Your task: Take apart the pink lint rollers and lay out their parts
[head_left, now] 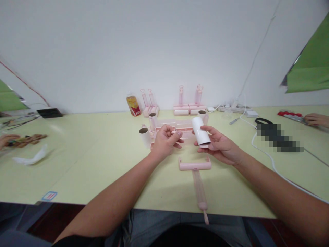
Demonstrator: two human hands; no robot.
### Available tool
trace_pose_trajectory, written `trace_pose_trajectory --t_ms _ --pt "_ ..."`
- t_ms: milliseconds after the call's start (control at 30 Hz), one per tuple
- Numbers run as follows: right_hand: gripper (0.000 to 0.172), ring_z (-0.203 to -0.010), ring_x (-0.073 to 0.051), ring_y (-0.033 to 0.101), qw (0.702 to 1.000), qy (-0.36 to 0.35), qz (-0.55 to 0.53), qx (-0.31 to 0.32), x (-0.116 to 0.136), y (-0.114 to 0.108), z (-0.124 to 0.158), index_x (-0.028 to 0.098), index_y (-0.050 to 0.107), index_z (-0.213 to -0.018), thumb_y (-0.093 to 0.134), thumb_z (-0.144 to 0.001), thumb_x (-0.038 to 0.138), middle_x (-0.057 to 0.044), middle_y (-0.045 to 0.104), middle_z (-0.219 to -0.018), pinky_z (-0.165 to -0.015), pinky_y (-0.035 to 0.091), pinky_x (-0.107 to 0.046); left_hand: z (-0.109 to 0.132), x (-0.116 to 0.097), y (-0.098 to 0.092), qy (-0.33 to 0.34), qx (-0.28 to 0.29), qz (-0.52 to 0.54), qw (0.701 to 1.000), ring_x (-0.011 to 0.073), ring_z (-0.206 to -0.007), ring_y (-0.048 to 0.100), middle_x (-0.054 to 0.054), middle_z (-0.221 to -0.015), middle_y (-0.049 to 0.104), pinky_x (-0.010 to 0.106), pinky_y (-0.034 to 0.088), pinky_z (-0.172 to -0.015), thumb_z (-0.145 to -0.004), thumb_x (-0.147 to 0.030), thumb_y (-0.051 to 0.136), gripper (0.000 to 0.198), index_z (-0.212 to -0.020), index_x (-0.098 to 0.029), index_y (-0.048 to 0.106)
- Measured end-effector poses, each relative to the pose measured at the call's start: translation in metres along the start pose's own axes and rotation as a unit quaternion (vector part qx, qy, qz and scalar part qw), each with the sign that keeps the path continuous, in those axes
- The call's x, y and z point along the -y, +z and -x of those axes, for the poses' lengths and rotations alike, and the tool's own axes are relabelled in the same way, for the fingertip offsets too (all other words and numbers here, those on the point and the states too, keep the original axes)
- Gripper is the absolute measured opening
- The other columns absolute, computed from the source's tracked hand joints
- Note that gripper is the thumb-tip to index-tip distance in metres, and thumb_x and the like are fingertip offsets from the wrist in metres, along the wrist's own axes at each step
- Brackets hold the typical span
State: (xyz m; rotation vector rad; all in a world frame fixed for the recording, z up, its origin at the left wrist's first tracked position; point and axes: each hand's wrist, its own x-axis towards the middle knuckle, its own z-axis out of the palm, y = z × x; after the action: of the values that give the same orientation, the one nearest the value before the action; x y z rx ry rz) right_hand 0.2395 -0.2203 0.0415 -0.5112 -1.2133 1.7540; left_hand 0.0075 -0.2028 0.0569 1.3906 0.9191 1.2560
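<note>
My right hand [221, 145] grips a white lint roller refill [200, 132], tilted with its dark open end toward me. A pale pink edge shows under that end, by my fingers. My left hand [166, 140] is beside it, apart from the roll, with fingers curled and thumb near the index finger; whatever it pinches, if anything, is too small to make out. Below both hands lies a pink lint roller handle [195, 166], its bracket facing away and its translucent grip [199, 188] reaching toward the table edge.
Behind my hands are pink trays [164, 122] and upright rolls, one roll [145, 137] on the left. Assembled lint rollers [181, 108] and a bottle [133, 104] stand by the wall. A white cable [266, 156] crosses the right side. Another person's hand [316, 119] is far right.
</note>
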Motion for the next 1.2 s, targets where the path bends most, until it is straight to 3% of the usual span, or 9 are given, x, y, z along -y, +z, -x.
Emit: trace_pose_trajectory --t_ms 133,300,433,533,633,833,933,1100,1200 --pt "0.080 -0.106 -0.021 0.066 0.999 -0.025 -0.004 -0.041 -0.002 0.000 -0.005 0.037 0.046 -0.133 0.076 -0.064 0.010 -0.001 0.066 -0.113 -0.093 0.055 -0.041 0.013 0.005 0.007 0.044 0.095 -0.126 0.986 0.0129 -0.056 0.063 -0.001 -0.064 0.061 0.022 0.049 -0.049 -0.084 -0.049 0.065 0.035 -0.083 -0.018 0.048" --pt "0.092 -0.090 -0.016 0.067 0.998 -0.010 0.009 -0.058 -0.009 0.007 -0.005 0.035 0.036 -0.141 0.078 -0.063 0.011 0.000 0.068 -0.101 -0.086 0.055 -0.033 0.026 -0.002 0.015 0.220 0.172 -0.287 0.916 0.0193 -0.096 0.065 0.011 -0.110 0.068 0.031 0.053 -0.080 -0.087 -0.038 0.063 0.020 -0.084 -0.018 0.063" --pt "0.092 -0.081 -0.014 0.064 0.998 0.000 0.021 -0.061 -0.011 0.018 -0.002 0.035 0.036 -0.143 0.078 -0.063 0.014 0.002 0.065 -0.097 -0.076 0.055 -0.028 0.026 -0.001 0.016 0.272 0.242 -0.308 0.879 0.0208 -0.110 0.061 0.011 -0.123 0.063 0.033 0.048 -0.092 -0.088 -0.032 0.060 0.014 -0.088 -0.019 0.066" --pt "0.092 -0.080 -0.014 0.063 0.997 0.003 0.048 -0.053 -0.013 0.022 -0.001 0.034 0.036 -0.144 0.079 -0.065 0.018 0.001 0.064 -0.097 -0.074 0.054 -0.027 0.025 0.004 0.015 0.271 0.248 -0.327 0.871 0.0192 -0.097 0.063 0.011 -0.111 0.066 0.032 0.049 -0.084 -0.089 -0.030 0.058 0.014 -0.090 -0.019 0.066" --pt "0.074 -0.087 -0.016 0.063 0.993 -0.027 0.087 -0.072 -0.016 0.014 -0.003 0.033 0.042 -0.143 0.074 -0.076 0.031 -0.001 0.065 -0.107 -0.080 0.054 -0.030 0.023 0.007 0.014 0.261 0.228 -0.342 0.874 0.0173 -0.085 0.061 0.009 -0.094 0.066 0.029 0.047 -0.076 -0.090 -0.032 0.057 0.016 -0.086 -0.018 0.063" --pt "0.046 -0.089 -0.017 0.064 0.955 -0.131 0.187 -0.192 -0.021 -0.021 -0.018 0.029 0.059 -0.131 0.064 -0.086 0.039 -0.003 0.065 -0.112 -0.087 0.057 -0.039 0.017 0.008 0.010 0.236 0.191 -0.409 0.860 0.0145 -0.072 0.054 0.005 -0.079 0.061 0.026 0.041 -0.067 -0.090 -0.035 0.058 0.022 -0.079 -0.017 0.059" --pt "0.053 -0.091 -0.016 0.062 0.937 -0.151 0.224 -0.221 -0.021 -0.029 -0.021 0.030 0.055 -0.135 0.064 -0.084 0.035 -0.003 0.061 -0.123 -0.086 0.058 -0.037 0.015 0.011 0.009 0.209 0.182 -0.433 0.858 0.0147 -0.071 0.055 0.004 -0.080 0.063 0.026 0.041 -0.067 -0.089 -0.038 0.058 0.024 -0.079 -0.017 0.060" --pt "0.103 -0.083 -0.015 0.065 0.897 -0.178 0.288 -0.286 -0.019 -0.037 -0.021 0.038 0.013 -0.154 0.071 -0.071 0.021 -0.007 0.053 -0.132 -0.068 0.057 -0.028 0.014 0.014 0.008 0.161 0.174 -0.476 0.847 0.0157 -0.069 0.057 0.006 -0.080 0.066 0.026 0.040 -0.062 -0.091 -0.041 0.054 0.028 -0.080 -0.017 0.065" --pt "0.087 -0.078 -0.017 0.066 0.877 -0.148 0.332 -0.314 -0.021 -0.045 -0.023 0.027 0.037 -0.145 0.071 -0.066 0.019 -0.007 0.061 -0.117 -0.063 0.053 -0.027 0.014 0.015 0.007 0.163 0.181 -0.486 0.840 0.0173 -0.073 0.060 0.007 -0.085 0.069 0.027 0.042 -0.065 -0.090 -0.036 0.054 0.024 -0.088 -0.017 0.069"
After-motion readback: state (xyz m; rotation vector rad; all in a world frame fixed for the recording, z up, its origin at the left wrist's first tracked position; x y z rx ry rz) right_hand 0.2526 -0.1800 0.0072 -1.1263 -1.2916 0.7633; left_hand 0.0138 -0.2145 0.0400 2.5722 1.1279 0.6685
